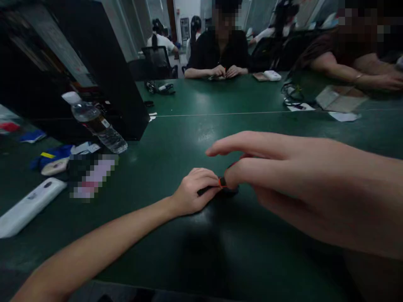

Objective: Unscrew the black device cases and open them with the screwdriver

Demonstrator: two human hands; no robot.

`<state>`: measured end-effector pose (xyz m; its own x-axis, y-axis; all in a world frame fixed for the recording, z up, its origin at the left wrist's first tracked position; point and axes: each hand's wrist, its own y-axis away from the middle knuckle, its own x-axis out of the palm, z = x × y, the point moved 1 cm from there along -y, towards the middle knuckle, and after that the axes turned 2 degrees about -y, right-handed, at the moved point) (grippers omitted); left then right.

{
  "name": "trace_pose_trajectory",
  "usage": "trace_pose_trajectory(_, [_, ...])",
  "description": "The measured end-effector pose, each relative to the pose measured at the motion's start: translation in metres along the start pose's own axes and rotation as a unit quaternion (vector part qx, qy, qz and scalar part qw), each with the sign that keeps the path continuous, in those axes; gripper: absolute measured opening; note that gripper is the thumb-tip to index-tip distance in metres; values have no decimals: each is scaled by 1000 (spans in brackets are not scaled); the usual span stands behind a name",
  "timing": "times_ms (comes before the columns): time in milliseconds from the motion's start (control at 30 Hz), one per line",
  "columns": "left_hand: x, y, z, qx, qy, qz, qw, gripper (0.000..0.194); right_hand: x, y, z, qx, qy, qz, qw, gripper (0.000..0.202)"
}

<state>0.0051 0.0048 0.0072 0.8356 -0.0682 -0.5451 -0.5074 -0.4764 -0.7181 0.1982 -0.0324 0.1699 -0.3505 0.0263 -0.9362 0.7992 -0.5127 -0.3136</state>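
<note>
On the green table (201,138), my left hand (197,191) is closed, its thumb and fingers pinching the left end of a small black object with an orange-red edge (223,182). My right hand (283,172) looms large at the right, nearer the camera, with its index finger stretched out and its fingers apart. Its lower fingertip overlaps the right side of the small object in view; whether they touch cannot be made out. The rest of the object is partly hidden behind the fingers.
A plastic bottle (99,126) leans by a black shelf (107,71) at the left. Nearer lie a white case (31,207) and a blue item (59,153). Across the table, a person (220,50) handles something small; cables (292,94) and an open box (340,98) sit far right.
</note>
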Motion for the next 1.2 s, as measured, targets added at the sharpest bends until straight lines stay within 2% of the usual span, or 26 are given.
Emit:
trace_pose_trajectory(133, [-3, 1, -2, -16, 4, 21, 1000, 16, 1, 2, 2, 36, 41, -2, 998, 25])
trace_pose_trajectory(200, [-4, 1, -2, -17, 7, 20, 1000, 14, 0, 1, -1, 66, 77, 17, 995, 18])
trace_pose_trajectory(300, [-3, 1, -3, -17, 3, 13, 1000, 9, -1, -1, -6, 95, 99, 57, 989, 19])
trace_pose_trajectory(433, [-4, -1, -3, -22, -7, 38, 999, 8, 3, -3, -8, 79, 62, 87, 991, 18])
trace_pose_trajectory(500, [-15, -2, -1, -29, -24, 56, 998, 10, 7, -3, -7, 70, 43, 84, 993, 20])
trace_pose_trajectory(567, [-40, 1, 3, -49, -63, 62, 995, 14, 10, -2, -6, 62, 33, 72, 995, 22])
trace_pose_trajectory(667, [-102, 14, 14, -113, -184, 27, 976, 17, 11, -2, -6, 59, 33, 61, 996, 22])
trace_pose_trajectory(733, [-152, 30, 24, -190, -291, -12, 938, 22, 10, -3, -6, 62, 33, 68, 995, 21])
trace_pose_trajectory(800, [-199, 49, 37, -287, -371, -45, 882, 31, 9, -3, -6, 63, 29, 74, 995, 21])
trace_pose_trajectory(833, [-219, 59, 45, -317, -397, -35, 861, 35, 9, -3, -6, 62, 27, 75, 995, 22])
trace_pose_trajectory(900, [-250, 74, 60, -350, -448, 19, 823, 43, 9, -3, -7, 61, 26, 72, 995, 22])
trace_pose_trajectory(967, [-269, 86, 74, -379, -461, 87, 798, 50, 10, -2, -8, 60, 26, 68, 996, 22])
trace_pose_trajectory(1033, [-278, 93, 86, -398, -450, 146, 786, 55, 10, -2, -9, 58, 24, 66, 996, 22])
trace_pose_trajectory(1133, [-279, 99, 94, -391, -431, 214, 784, 62, 9, -2, -7, 51, 17, 67, 996, 22])
trace_pose_trajectory(1200, [-278, 102, 93, -383, -436, 234, 780, 63, 7, -3, -6, 48, 12, 69, 996, 22])
